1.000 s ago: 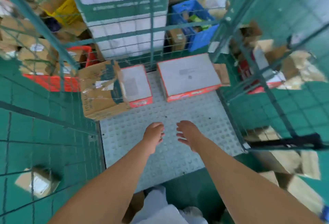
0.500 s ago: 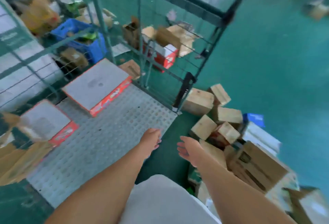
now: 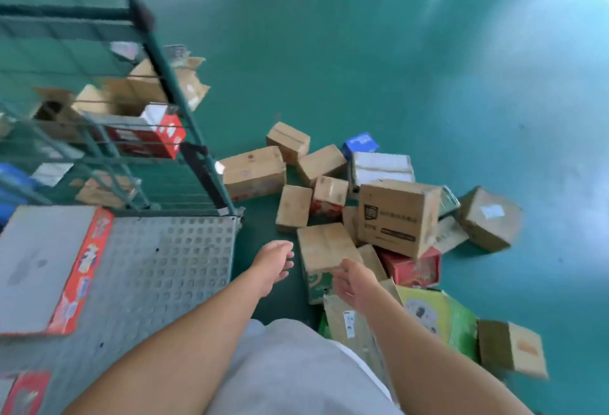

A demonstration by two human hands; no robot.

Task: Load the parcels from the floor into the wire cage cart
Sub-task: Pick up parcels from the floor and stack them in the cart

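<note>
Since the earlier frame, view had swung right from cart interior to floor heap; both hands had followed, empty.

Wire cage cart (image 3: 171, 269): studded grey deck at left, holding flat grey box with red edge (image 3: 43, 269); edge print illegible.
Parcels (image 3: 389, 217): heaped on green floor right of cart. Largest brown carton (image 3: 395, 217) bore black logo and unreadable text.
Left hand (image 3: 273, 263), right hand (image 3: 352, 279): fingers relaxed, holding nothing, above pile's near edge.
</note>
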